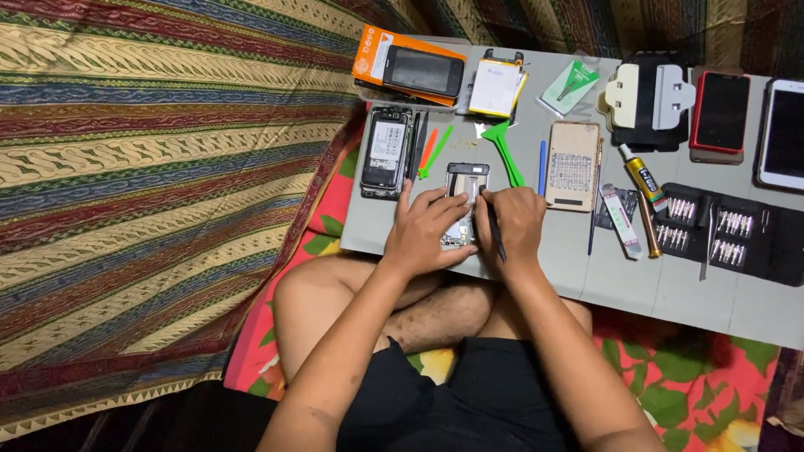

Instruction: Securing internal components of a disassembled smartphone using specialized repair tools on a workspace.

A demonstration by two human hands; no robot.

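Over the opened phone [466, 180], both hands [469, 226] curled.

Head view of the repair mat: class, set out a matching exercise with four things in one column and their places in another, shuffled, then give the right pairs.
Things:
1. Green plastic pry tool
2. Glue tube
3. Screwdriver bit case
4. Opened phone

Places:
A. Under the left hand and right hand
B. At the mat's right end
C. Just beyond the right hand, towards the mat's far edge
D. Directly left of the bit case

Pairs: 1-C, 2-D, 3-B, 4-A
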